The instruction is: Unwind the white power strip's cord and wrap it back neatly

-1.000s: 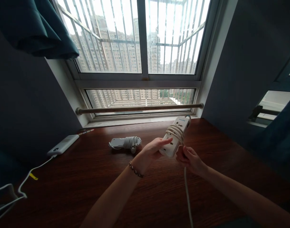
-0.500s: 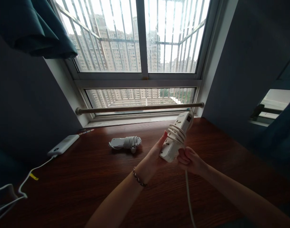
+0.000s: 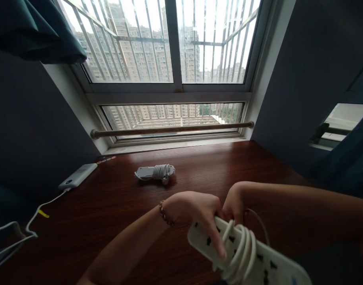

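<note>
Since earlier frame, power strip (image 3: 258,257) drops low, near camera, lying flat above tabletop (image 3: 110,213). Left hand (image 3: 196,213) grips strip, finger across sockets. Right hand (image 3: 234,202) clenched on its coiled cord (image 3: 240,253). Second wrapped strip (image 3: 154,173) lies near window.

dark wooden desk (image 3: 116,221), barred window (image 3: 169,43) with daylight, dark walls (image 3: 312,67), teal curtain (image 3: 35,27)
</note>
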`<state>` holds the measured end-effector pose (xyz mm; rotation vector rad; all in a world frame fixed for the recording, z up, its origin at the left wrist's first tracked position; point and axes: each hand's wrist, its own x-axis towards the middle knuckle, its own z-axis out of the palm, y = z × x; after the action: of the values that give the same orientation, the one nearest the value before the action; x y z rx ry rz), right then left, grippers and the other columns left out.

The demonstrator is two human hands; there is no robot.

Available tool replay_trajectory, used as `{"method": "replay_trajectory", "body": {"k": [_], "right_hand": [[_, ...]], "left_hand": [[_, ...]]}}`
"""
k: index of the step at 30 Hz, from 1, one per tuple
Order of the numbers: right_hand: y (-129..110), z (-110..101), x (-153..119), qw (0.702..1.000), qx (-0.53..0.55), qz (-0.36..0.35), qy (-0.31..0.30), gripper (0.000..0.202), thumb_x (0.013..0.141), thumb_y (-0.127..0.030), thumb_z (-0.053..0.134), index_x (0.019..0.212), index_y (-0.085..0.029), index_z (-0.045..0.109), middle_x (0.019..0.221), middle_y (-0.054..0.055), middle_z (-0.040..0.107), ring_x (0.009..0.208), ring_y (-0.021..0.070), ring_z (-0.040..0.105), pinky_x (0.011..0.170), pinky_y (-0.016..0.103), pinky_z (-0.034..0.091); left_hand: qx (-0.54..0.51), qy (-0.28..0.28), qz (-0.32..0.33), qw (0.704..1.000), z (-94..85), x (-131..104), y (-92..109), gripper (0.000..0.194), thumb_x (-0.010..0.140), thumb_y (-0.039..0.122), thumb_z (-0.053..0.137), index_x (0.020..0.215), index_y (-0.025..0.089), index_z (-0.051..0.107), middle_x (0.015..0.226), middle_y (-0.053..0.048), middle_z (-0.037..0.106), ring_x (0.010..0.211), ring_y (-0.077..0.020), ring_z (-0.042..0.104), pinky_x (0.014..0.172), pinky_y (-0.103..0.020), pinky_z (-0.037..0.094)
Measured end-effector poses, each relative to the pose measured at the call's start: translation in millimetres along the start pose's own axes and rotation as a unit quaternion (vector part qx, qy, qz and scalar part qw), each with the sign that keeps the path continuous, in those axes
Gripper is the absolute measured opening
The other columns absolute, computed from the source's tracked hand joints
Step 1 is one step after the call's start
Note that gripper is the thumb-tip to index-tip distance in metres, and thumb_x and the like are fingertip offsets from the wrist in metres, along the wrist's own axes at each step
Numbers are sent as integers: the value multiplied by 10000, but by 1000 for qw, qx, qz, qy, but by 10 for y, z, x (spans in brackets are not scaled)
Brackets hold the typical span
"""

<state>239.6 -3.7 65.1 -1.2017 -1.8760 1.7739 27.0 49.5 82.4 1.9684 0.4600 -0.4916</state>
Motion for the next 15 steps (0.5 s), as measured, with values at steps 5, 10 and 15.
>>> {"method": "replay_trajectory", "body": {"k": [5,10,15], "right_hand": [[-423,-78,349,989,-80,115,-47,297,740,-412,597,693,-122,547,510,3,462,473,109,468,417,201,378],[-783,-160,514,942,-188,270,-67,267,793,-230,519,565,-112,447,476,-10,418,384,70,402,377,178,349],[-826,-55,591,980,-86,154,97,262,889,-222,385,659,-115,453,502,-5,433,395,68,407,368,165,325]], "left_hand": [[234,115,-69,963,169,23,126,539,416,665,684,453,161,497,499,-21,543,400,-130,443,404,-247,323],[165,299,-113,933,-9,113,-226,640,432,785,566,503,150,548,506,-26,527,409,-116,423,394,-242,233],[-19,484,-65,873,-373,258,-497,394,509,508,694,530,136,566,500,-2,492,486,-108,421,456,-235,220]]}}
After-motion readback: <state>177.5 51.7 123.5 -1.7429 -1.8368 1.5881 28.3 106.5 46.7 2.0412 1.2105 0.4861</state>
